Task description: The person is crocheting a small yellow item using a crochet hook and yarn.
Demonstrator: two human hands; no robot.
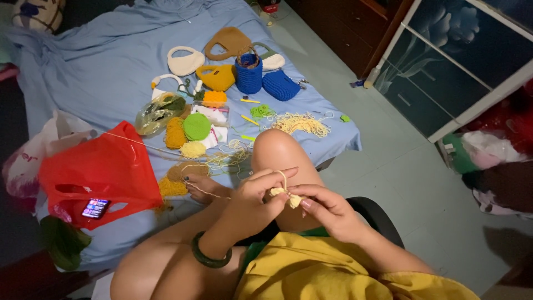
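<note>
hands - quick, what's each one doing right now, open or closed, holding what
Left hand: closed, pinching the pale yellow yarn strand and the small crochet piece.
Right hand: closed, fingers pinching the same small crochet piece.

Bags (222,58) lie at the bed's (100,66) far edge, yarn balls (191,130) mid-bed, plastic bag (102,172) with phone (95,208) on it at the left edge.

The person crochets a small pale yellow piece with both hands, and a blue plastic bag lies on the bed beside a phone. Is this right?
Not quite. In the head view the plastic bag is red, not blue. The rest holds: both hands work the pale yellow piece, and the phone lies by the bag.
</note>
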